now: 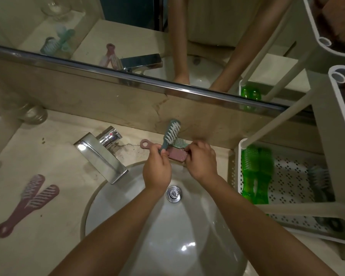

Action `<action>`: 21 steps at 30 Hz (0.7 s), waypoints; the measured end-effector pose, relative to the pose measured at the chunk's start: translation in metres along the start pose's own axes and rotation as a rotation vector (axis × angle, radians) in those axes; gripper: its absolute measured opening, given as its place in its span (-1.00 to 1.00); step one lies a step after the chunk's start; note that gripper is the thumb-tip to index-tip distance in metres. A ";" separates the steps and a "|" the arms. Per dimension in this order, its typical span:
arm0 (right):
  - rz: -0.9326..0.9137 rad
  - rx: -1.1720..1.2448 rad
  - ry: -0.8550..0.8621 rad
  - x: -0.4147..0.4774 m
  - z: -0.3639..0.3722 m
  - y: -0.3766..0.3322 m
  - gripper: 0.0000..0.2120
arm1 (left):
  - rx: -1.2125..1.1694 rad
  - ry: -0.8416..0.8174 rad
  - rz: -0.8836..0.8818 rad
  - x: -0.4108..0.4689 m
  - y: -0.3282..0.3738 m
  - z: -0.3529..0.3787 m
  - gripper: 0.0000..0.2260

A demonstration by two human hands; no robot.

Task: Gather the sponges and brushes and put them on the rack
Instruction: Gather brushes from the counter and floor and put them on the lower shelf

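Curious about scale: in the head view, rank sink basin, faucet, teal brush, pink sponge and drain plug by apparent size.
sink basin
faucet
teal brush
pink sponge and drain plug: alike; sponge partly covered.

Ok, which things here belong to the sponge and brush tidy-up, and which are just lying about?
Job: teal brush in left hand; pink sponge held by right hand; green sponge behind it; two pink brushes on counter; rack with green brushes.
Lying about: faucet; glass jar; drain plug.
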State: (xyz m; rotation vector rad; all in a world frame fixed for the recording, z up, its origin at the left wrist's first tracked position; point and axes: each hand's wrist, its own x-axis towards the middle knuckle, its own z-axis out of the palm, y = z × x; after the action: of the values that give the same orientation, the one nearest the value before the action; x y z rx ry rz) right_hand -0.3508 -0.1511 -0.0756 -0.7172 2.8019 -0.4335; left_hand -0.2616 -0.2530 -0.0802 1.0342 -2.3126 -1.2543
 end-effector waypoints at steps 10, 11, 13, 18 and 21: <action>0.080 0.129 0.069 0.011 -0.011 -0.007 -0.67 | -0.039 -0.004 -0.024 -0.003 0.001 -0.007 -0.88; 0.079 0.142 0.062 0.010 -0.013 -0.007 -0.65 | -0.042 -0.008 -0.031 -0.003 0.003 -0.008 -0.88; 0.096 0.170 0.072 0.005 -0.017 -0.009 -0.63 | -0.041 -0.016 -0.053 -0.004 0.007 -0.011 -0.89; 0.212 0.381 0.143 -0.021 -0.033 -0.022 -0.66 | -0.016 -0.026 -0.080 -0.014 0.021 -0.024 -0.87; 0.272 0.585 0.148 -0.052 -0.042 -0.028 -0.68 | -0.050 -0.036 -0.045 -0.030 0.032 -0.035 -0.90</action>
State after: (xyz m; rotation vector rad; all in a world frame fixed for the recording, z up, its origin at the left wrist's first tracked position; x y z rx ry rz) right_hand -0.3063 -0.1390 -0.0200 -0.1794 2.6223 -1.2139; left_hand -0.2351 -0.2405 -0.0320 1.0607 -2.2839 -1.3515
